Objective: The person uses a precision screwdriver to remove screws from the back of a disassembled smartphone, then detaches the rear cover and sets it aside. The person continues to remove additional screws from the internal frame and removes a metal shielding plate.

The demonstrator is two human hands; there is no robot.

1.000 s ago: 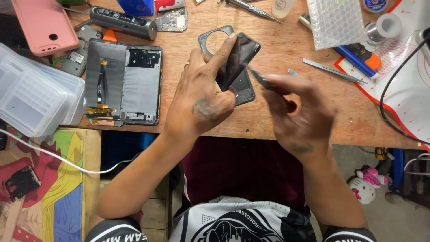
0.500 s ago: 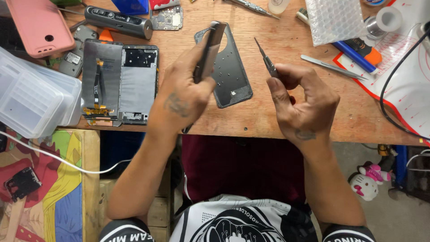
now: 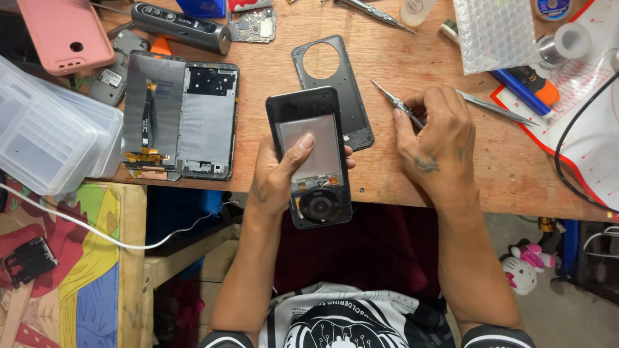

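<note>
Wooden and scuffed, the bench carried a spread of phone parts under the head camera. The left hand was closed around a black opened phone body with a grey shielded panel and a round camera ring, thumb pressed flat on the grey panel and the other fingers wrapped behind; the phone body stood lengthwise over the near edge of the bench, its camera ring toward six o'clock. The right hand lay at three o'clock from that phone, knuckles up on the wood, fingers pinched on a slim metal-tipped screwdriver whose point aimed toward ten o'clock. A dark grey phone back cover with a large round hole lay flat at twelve o'clock from the held phone, partly hidden behind it. At nine o'clock sat a second dismantled phone frame with its screen folded open beside it, and farther out at nine o'clock a clear plastic compartment box overhung the bench edge. A pink phone case lay at ten o'clock, with a dark cylindrical power tool beside it. Silver tweezers rested just past the right hand at two o'clock, near a sheet of bubble wrap and a blue-and-orange pen-shaped tool.
</note>
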